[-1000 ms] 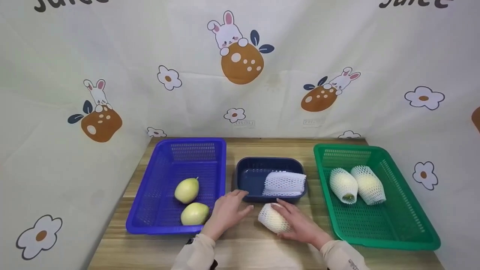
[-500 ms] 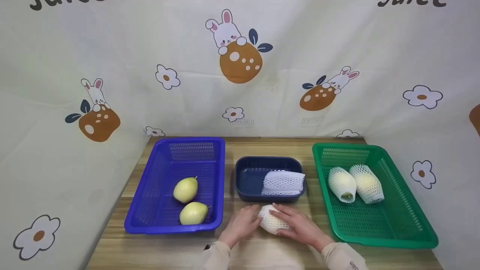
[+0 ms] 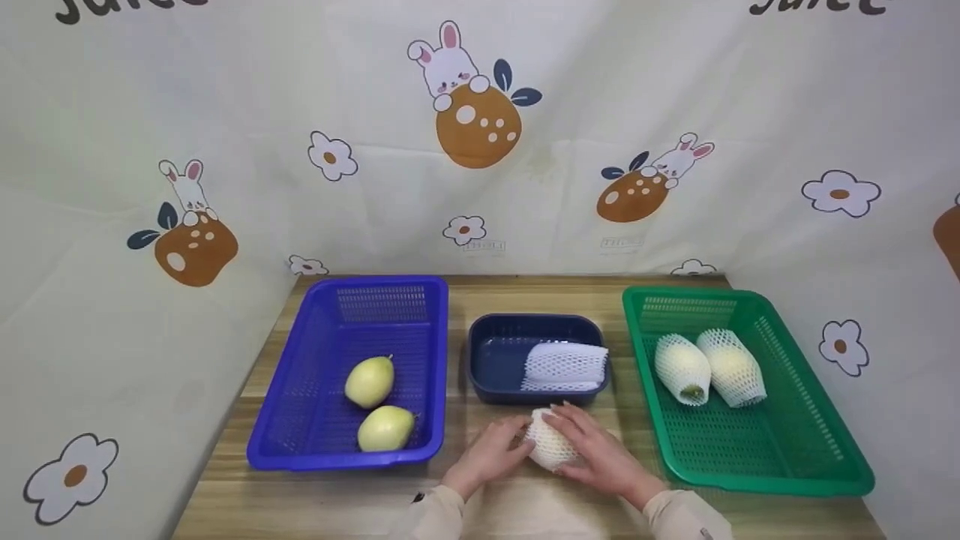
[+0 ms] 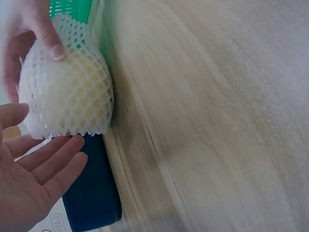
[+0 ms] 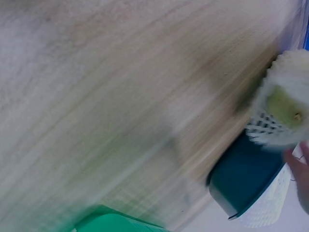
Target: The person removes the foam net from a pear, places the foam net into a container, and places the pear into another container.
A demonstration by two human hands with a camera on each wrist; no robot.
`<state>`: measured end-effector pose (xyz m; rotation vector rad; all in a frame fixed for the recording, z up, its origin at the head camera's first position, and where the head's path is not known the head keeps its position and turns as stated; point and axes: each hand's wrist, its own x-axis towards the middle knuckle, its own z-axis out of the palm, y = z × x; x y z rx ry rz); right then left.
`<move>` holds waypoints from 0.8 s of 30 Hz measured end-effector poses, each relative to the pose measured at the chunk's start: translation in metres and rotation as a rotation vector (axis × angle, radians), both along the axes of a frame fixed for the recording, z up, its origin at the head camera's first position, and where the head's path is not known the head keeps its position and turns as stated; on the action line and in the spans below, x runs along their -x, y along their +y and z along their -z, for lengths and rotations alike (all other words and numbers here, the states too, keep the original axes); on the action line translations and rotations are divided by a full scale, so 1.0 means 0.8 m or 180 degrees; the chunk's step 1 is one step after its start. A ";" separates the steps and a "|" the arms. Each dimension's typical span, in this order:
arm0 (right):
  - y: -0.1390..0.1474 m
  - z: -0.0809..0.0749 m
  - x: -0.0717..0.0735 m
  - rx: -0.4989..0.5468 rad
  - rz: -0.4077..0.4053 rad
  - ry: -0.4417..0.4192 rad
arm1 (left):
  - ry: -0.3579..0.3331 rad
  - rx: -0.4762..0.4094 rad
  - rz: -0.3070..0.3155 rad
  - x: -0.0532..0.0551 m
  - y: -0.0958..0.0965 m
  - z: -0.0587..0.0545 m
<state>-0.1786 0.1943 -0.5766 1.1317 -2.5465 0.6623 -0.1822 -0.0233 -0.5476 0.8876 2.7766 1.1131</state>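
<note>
A pear in a white foam net sleeve point(image 3: 551, 442) lies on the wooden table between my hands. My right hand point(image 3: 600, 454) holds its right side, fingers over the top and thumb on the near side. At the left end, my left hand point(image 3: 495, 454) has its thumb and relaxed fingers right at the sleeve's edge. In the left wrist view, the left hand's fingers point(image 4: 63, 174) lie extended along the net's open end. The right wrist view shows the pear's greenish end point(image 5: 285, 108) inside the sleeve opening, with right fingertips point(image 5: 300, 169) beside it.
To the left, a blue basket point(image 3: 439, 360) holds two bare pears point(image 3: 385, 429). A navy tray point(image 3: 495, 367) with empty foam nets point(image 3: 566, 366) stands just behind my hands. On the right, a green basket point(image 3: 795, 450) contains two netted pears point(image 3: 682, 367).
My left hand has moved right and nearer, from beside the navy tray to the left end of the netted pear. The right hand stays on the pear, which has shifted slightly.
</note>
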 end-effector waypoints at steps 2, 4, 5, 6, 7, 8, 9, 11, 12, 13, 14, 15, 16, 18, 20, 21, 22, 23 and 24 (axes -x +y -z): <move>0.002 0.002 -0.002 -0.0103 0.0078 -0.0226 | 0.0008 -0.0099 0.0084 0.000 0.001 0.003; 0.004 0.004 -0.004 -0.0152 0.0138 -0.0346 | 0.0022 -0.0138 0.0127 0.000 0.002 0.005; 0.005 0.005 -0.005 -0.0148 0.0155 -0.0343 | 0.0029 -0.0132 0.0127 -0.001 0.002 0.006; 0.006 0.005 -0.006 -0.0118 0.0146 -0.0315 | 0.0044 -0.0117 0.0120 0.000 0.002 0.007; 0.007 0.005 -0.006 -0.0072 0.0125 -0.0247 | 0.0058 -0.0092 0.0109 0.000 0.002 0.008; 0.007 0.006 -0.006 -0.0013 0.0085 -0.0167 | 0.0037 -0.0082 0.0094 0.000 0.001 0.009; 0.007 0.006 -0.006 0.0060 0.0038 -0.0065 | 0.0010 -0.0082 0.0080 0.000 0.001 0.009; 0.007 0.007 -0.005 0.0207 -0.0064 0.0146 | -0.0063 -0.0095 0.0040 -0.001 0.001 0.010; 0.007 0.007 -0.004 0.0274 -0.0116 0.0213 | -0.0092 -0.0094 0.0024 -0.001 0.001 0.010; 0.007 0.007 -0.004 0.0329 -0.0160 0.0282 | -0.0115 -0.0087 0.0007 -0.001 0.001 0.010; 0.007 0.008 -0.003 0.0374 -0.0199 0.0339 | -0.0136 -0.0082 -0.0006 -0.001 0.002 0.009; 0.008 0.008 -0.003 0.0395 -0.0210 0.0375 | -0.0140 -0.0065 -0.0015 -0.001 0.002 0.009; 0.008 0.008 -0.004 0.0389 -0.0199 0.0371 | -0.0143 -0.0046 -0.0025 0.000 0.003 0.009; 0.009 0.008 -0.005 0.0315 -0.0124 0.0280 | -0.0161 -0.0011 -0.0036 0.000 0.004 0.008; 0.010 0.008 -0.006 0.0164 -0.0015 0.0139 | -0.0186 0.0013 -0.0049 0.001 0.005 0.007; 0.010 0.008 -0.006 0.0079 0.0052 0.0038 | -0.0199 0.0030 -0.0056 0.001 0.005 0.007; 0.010 0.008 -0.007 0.0000 0.0111 -0.0061 | -0.0187 0.0038 -0.0052 0.002 0.005 0.007; 0.011 0.009 -0.007 -0.0056 0.0150 -0.0140 | -0.0183 0.0051 -0.0049 0.002 0.005 0.007; 0.011 0.009 -0.008 -0.0098 0.0169 -0.0201 | -0.0174 0.0070 -0.0046 0.002 0.005 0.006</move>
